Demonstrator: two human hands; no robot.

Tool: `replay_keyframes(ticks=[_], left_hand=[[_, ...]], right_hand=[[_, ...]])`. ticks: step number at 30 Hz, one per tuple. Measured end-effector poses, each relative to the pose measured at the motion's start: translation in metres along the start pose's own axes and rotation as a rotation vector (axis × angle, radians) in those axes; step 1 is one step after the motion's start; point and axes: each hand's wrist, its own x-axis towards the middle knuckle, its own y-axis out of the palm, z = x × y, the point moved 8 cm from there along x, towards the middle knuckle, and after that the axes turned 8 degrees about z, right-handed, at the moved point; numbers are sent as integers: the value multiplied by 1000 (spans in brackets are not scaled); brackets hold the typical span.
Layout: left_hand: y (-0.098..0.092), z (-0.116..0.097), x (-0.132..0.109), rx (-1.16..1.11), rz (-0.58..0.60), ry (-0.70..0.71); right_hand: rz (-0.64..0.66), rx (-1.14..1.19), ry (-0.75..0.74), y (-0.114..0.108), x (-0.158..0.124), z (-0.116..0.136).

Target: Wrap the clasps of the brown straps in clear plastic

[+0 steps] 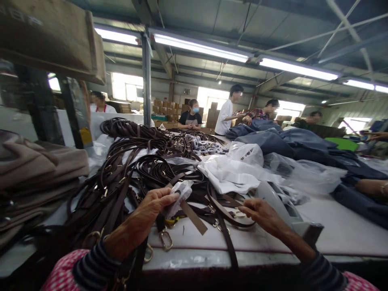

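Right at the bottom, the left hand [157, 202] is closed in a pinch on a small plastic-wrapped piece [181, 198], and a flat brown leather strap [194, 218] drops from it across the tabletop. Striped sleeves [97, 266] run under a pink dotted top [62, 273]. The right hand [260, 214] is half curled just over another strap [230, 214], fingers pointing in; can't tell if it has hold of anything. A brass snap hook [166, 240] lies by the near edge of the white tabletop [342, 226], right between the hands.

Moving up, a big heap of dark brown straps [121, 178] spreads over the left side, with a coiled bundle [130, 130] on top at the far end. Beyond the hands there's white cloth [227, 176], a plastic bag [245, 153] and a grey plastic tray [281, 204] by the right hand. Taupe folded fabric [33, 161] is stacked off the left edge, and a pile of navy fabric [273, 141] fills the right side.

Further out, a co-worker in a white T-shirt [226, 117] stands at the far end of the table, another in an apron [190, 119] sits beyond, and cartons [162, 109] are stacked at the back.
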Motion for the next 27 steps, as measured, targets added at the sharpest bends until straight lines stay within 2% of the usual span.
replay_keyframes(ticks=[2,3,4,7,9,11,15,18,21,24,27], left_hand=[[8,1,1,2,18,3],[14,1,2,12,28,-1],[21,0,3,24,37,-6],[43,-4,3,71,84,-6],[55,-9,3,143,119,15],[60,-16,1,274,137,63],[61,-27,-3,452,146,149],[55,-24,-3,475,94,81],[50,-19,-2,490,64,59],[43,-12,0,490,31,47],[39,-5,1,537,25,38]], right_hand=[[-143,-139,-54,-11,-4,5],[-166,-108,-81,-8,-8,14],[-138,-20,-112,0,-12,27],[129,356,-188,48,-24,78],[224,579,-157,75,-30,103],[212,753,-95,91,-30,111],[144,908,-86,99,-25,107],[163,912,-105,104,-26,105],[73,845,-169,100,-35,104],[-16,567,-366,95,-51,111],[-36,287,-609,96,-66,123]])
